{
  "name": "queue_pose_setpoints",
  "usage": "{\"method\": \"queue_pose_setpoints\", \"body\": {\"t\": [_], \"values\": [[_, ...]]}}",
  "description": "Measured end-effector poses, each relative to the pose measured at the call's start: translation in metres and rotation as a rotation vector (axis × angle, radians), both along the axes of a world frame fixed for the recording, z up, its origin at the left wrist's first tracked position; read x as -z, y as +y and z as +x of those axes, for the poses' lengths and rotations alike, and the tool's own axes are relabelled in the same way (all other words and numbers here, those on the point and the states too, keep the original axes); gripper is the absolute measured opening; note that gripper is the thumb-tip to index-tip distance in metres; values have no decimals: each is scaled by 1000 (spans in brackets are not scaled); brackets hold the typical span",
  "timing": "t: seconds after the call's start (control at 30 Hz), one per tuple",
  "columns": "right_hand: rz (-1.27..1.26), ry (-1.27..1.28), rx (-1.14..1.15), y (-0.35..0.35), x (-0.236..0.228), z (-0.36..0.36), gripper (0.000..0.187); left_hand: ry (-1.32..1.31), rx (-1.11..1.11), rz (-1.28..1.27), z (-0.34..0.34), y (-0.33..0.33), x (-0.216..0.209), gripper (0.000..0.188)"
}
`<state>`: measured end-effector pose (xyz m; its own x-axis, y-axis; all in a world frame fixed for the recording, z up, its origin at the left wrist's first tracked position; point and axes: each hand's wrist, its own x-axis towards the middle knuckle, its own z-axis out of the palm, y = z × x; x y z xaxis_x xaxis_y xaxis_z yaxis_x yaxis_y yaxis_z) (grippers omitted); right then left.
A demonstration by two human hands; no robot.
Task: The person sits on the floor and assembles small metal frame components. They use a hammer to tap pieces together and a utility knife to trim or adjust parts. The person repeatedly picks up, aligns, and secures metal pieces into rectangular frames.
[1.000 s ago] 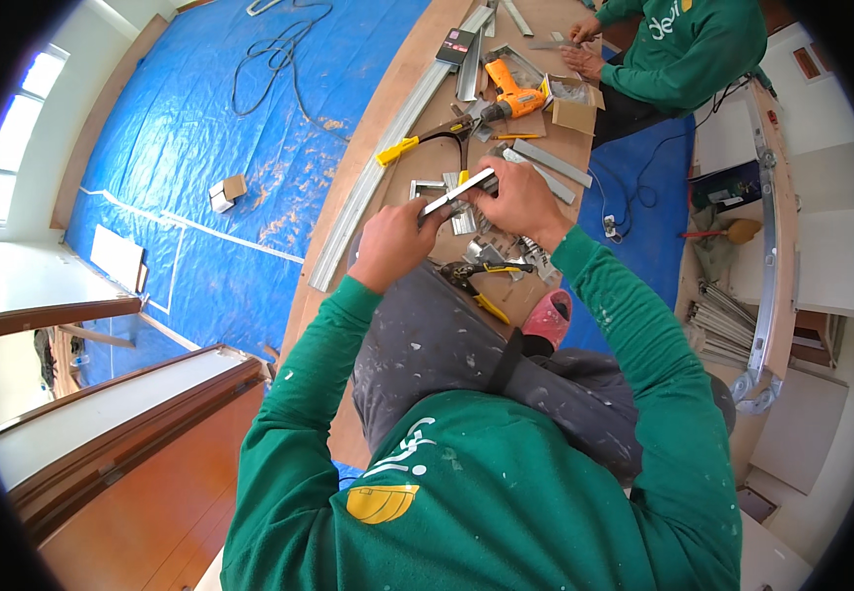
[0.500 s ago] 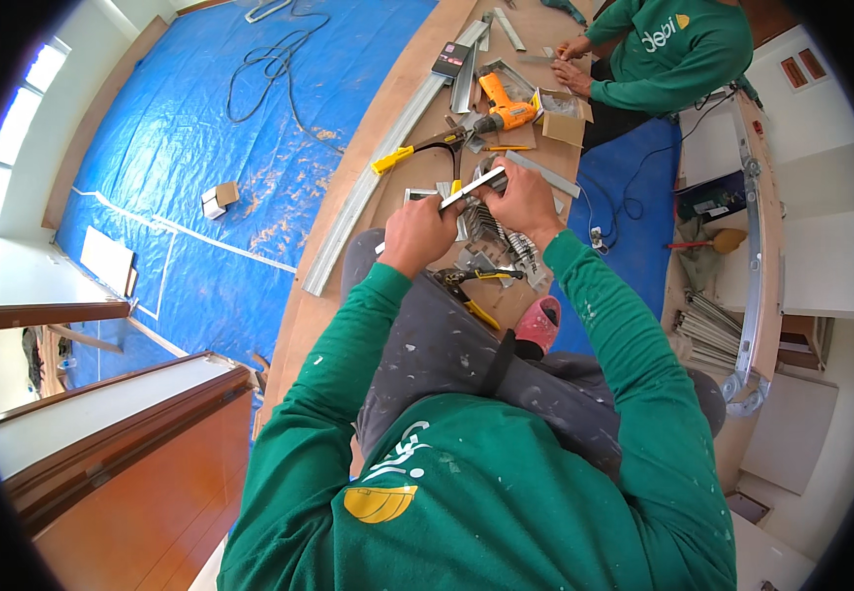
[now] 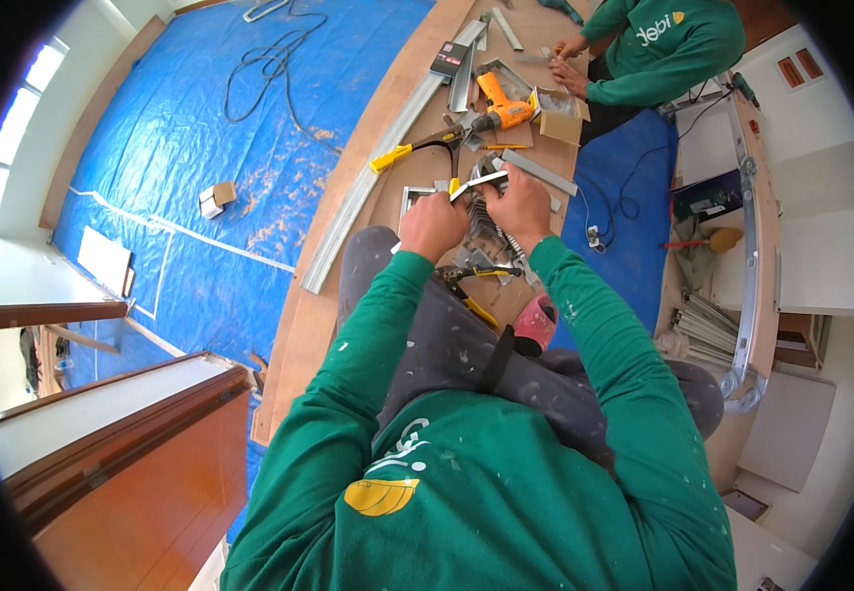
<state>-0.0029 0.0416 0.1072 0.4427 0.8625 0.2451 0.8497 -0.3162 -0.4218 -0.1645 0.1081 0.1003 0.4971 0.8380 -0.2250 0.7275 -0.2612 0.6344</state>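
Note:
My left hand (image 3: 433, 223) and my right hand (image 3: 518, 205) are held close together above my knees. Both grip a short silvery metal strip (image 3: 479, 182) that runs between them, tilted up to the right. A small yellow bit shows at the strip's left end, by my left fingers; what it is I cannot tell. Under my hands lies a heap of cut metal pieces (image 3: 486, 236) on the wooden board (image 3: 348, 266).
Yellow-handled snips (image 3: 415, 150), an orange drill (image 3: 502, 106), a small cardboard box (image 3: 557, 118) and long metal profiles (image 3: 368, 187) lie on the board beyond my hands. Pliers (image 3: 471, 291) rest by my leg. Another person's hands (image 3: 567, 61) work at the far end. Blue tarp (image 3: 200, 148) covers the floor at left.
Both hands stayed shut on the metal strip, keeping their grip and drawing slightly closer together. The view shifted, so the board and the other person sit a little differently in the picture.

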Motion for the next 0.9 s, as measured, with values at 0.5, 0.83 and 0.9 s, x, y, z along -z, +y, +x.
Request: {"method": "queue_pose_setpoints", "body": {"t": [0.5,0.83,0.9], "values": [[-65,-86,102,5,32,-7,36,25,-165,-131,30,-7,38,57],[-523,584,-608,-2,-68,74,72,-238,193,142,6,-9,-8,27],[-483,631,-571,-2,-85,80,84,-417,201,267,23,-22,-35,23]]}}
